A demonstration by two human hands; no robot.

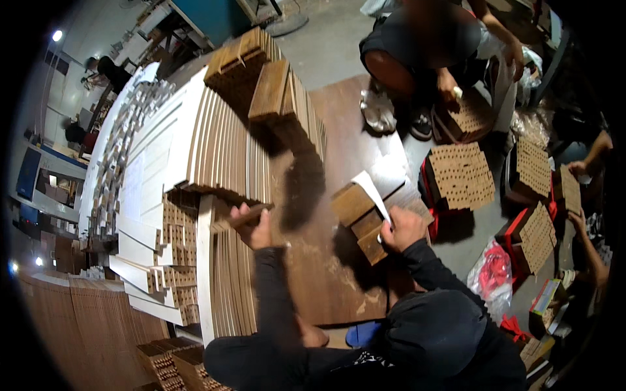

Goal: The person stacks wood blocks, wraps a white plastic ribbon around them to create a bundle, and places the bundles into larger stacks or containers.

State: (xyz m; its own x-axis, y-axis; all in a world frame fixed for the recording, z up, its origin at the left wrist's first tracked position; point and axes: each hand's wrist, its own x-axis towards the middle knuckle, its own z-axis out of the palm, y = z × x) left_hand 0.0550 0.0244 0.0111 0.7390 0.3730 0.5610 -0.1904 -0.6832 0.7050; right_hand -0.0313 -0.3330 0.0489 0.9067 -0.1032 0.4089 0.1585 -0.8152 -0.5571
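Evidently the step in hand is handling the white strip [373, 196], which lies along the brown wooden bundle [354, 208] on the brown board [326, 264], its near end seemingly pinched by the right hand [405, 228]. Beside the stacked slats [225, 146], the left hand [253, 226] is curled around a slim brown piece [262, 208]. Working the strip further would call for a firm pinch and a steady bundle.
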